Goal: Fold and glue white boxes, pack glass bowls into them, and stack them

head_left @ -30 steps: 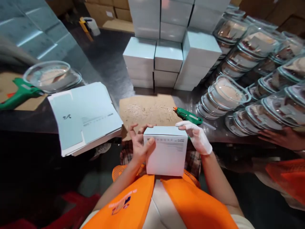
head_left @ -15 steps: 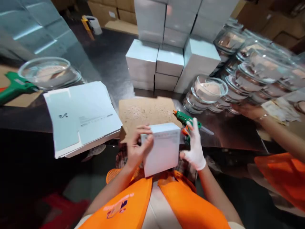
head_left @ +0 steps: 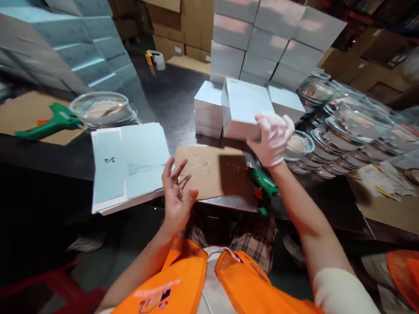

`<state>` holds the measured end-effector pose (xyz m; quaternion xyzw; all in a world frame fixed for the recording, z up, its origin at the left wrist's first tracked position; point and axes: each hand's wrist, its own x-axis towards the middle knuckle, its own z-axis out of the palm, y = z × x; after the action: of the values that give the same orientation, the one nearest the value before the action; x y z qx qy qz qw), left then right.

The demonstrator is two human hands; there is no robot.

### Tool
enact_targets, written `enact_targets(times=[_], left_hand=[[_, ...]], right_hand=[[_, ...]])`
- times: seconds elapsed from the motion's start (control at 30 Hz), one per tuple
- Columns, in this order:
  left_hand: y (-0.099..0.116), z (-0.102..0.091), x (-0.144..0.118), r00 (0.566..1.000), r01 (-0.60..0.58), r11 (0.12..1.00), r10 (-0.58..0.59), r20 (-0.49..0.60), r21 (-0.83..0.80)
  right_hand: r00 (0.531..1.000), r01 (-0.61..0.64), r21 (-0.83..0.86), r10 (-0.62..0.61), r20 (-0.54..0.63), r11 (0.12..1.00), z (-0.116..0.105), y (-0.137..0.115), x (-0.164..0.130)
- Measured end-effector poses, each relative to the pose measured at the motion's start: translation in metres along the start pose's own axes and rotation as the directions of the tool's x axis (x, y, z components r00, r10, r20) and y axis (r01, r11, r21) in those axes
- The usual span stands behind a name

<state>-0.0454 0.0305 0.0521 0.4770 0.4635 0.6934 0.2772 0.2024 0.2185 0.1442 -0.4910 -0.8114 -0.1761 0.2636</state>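
My right hand [head_left: 273, 137], in a white glove, grips a closed white box [head_left: 245, 108] and holds it up over the table, close to the stack of white boxes [head_left: 255, 39] at the back. My left hand [head_left: 176, 196] is bare and open with fingers spread, holding nothing, above the table's near edge by a brown cardboard mat [head_left: 209, 174]. A green glue gun [head_left: 265, 187] lies on the table under my right forearm. A pile of flat unfolded box blanks [head_left: 129, 163] lies left of my left hand.
Many lidded clear plastic bowls [head_left: 353, 131] crowd the right side of the dark steel table [head_left: 170, 96]. A second green glue gun [head_left: 49, 124] lies on cardboard at the left, next to another clear bowl [head_left: 100, 107]. Cardboard cartons [head_left: 183, 26] stand behind. Orange fabric [head_left: 404, 270] shows at the lower right.
My right hand took the box from in front of my chest and lifted it forward toward the stack. My left hand let go of it and opened. The view tilted up.
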Motion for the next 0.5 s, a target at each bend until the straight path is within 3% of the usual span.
enact_targets(times=[0.07, 0.13, 0.2, 0.23, 0.3, 0.37, 0.43, 0.5], left_hand=[[0.010, -0.013, 0.004, 0.998, -0.057, 0.988, 0.053, 0.032, 0.141], [0.021, -0.037, 0.017, 0.992, -0.121, 0.925, 0.127, 0.009, 0.360], [0.027, -0.072, 0.039, 0.982, -0.109, 0.801, 0.177, -0.060, 0.588], [0.027, -0.093, 0.053, 0.979, -0.047, 0.731, 0.168, -0.113, 0.681], [0.018, -0.137, 0.081, 0.952, 0.184, 0.574, 0.098, -0.290, 0.798], [-0.004, -0.175, 0.104, 0.900, 0.396, 0.444, -0.016, -0.435, 0.804], [-0.028, -0.201, 0.116, 0.891, 0.450, 0.428, -0.158, -0.426, 0.784], [-0.044, -0.214, 0.115, 0.903, 0.429, 0.468, -0.188, -0.387, 0.773]], right_hand=[[0.999, -0.026, -0.027, 0.027, 0.043, 0.999, 0.012, 0.008, 0.064], [0.993, -0.037, -0.012, 0.038, 0.109, 0.999, 0.022, 0.015, 0.104], [0.989, -0.043, 0.001, 0.043, 0.140, 0.999, 0.027, 0.018, 0.114], [0.990, -0.054, -0.004, 0.054, 0.130, 0.999, 0.028, 0.018, 0.107], [0.995, -0.075, -0.016, 0.076, 0.071, 0.997, 0.026, 0.010, 0.074], [0.999, -0.033, 0.004, 0.032, 0.040, 0.999, 0.021, -0.005, 0.017], [0.993, 0.111, 0.081, -0.114, 0.034, 0.991, 0.016, -0.023, -0.051], [0.973, 0.225, 0.174, -0.231, 0.015, 0.959, 0.012, -0.039, -0.118]])
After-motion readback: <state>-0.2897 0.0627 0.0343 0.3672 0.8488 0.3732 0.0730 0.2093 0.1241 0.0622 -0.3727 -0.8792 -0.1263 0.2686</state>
